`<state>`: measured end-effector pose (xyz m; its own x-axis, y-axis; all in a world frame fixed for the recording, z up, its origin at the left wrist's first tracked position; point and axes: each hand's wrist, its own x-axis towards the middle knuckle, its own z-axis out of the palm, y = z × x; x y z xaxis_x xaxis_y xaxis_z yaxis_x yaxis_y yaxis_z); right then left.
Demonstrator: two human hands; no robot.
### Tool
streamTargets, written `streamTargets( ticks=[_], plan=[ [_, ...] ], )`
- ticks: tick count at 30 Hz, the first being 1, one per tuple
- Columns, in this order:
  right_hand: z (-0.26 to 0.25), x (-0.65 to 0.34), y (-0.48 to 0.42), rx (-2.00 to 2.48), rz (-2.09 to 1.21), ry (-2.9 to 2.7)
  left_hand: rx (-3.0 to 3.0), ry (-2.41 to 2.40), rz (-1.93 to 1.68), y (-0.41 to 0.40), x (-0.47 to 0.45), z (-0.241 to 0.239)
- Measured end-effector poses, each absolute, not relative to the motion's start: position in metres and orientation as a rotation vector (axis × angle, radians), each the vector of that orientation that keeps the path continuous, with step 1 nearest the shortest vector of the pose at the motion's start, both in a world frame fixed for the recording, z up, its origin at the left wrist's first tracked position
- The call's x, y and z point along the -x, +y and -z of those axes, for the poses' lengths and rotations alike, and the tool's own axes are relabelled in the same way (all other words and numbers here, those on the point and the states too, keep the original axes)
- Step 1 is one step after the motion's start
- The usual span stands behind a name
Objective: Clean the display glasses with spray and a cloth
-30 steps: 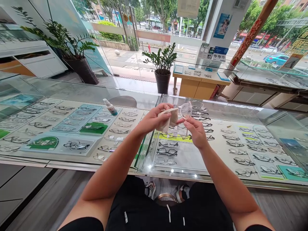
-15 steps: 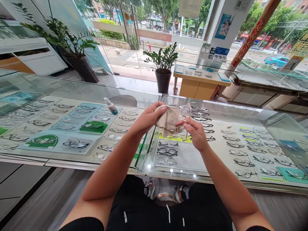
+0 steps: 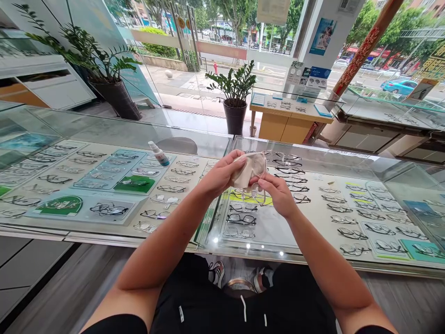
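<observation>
My left hand (image 3: pixel 225 172) is closed on a beige cleaning cloth (image 3: pixel 242 177), thumb on top and fingers behind. A pair of clear-framed eyeglasses (image 3: pixel 265 163) is pinched between the thumb and fingers of my right hand (image 3: pixel 279 194). One lens overlaps the cloth, which shows through it; whether the cloth presses on the lens I cannot tell. A temple hangs down below my right fingertips. Both hands are held above the glass display counter (image 3: pixel 212 218), close together. The fingers of my left hand are partly hidden by the cloth.
Rows of eyeglasses (image 3: pixel 242 219) lie inside the counter. A small spray bottle (image 3: pixel 159 154) with a blue base stands on the left glass top. Beyond are a potted plant (image 3: pixel 235 113), a wooden display stand (image 3: pixel 288 127) and large windows. A round stool shows between my feet.
My right hand has brought the eyeglasses leftward to the cloth, so a lens now overlaps it. My left hand has shifted slightly right, and the hands are closer together.
</observation>
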<state>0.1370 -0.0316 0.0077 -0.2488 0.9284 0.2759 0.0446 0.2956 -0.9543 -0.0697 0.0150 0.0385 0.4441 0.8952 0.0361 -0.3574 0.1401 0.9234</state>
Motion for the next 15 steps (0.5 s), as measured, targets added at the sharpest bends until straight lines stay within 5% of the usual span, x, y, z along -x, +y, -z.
streamTargets(
  ticks=[15],
  plan=[
    [-0.009,-0.137,-0.030,0.842,-1.206,-1.512,-1.086,0.494,-1.013,0.024,0.064,-0.029]
  ],
)
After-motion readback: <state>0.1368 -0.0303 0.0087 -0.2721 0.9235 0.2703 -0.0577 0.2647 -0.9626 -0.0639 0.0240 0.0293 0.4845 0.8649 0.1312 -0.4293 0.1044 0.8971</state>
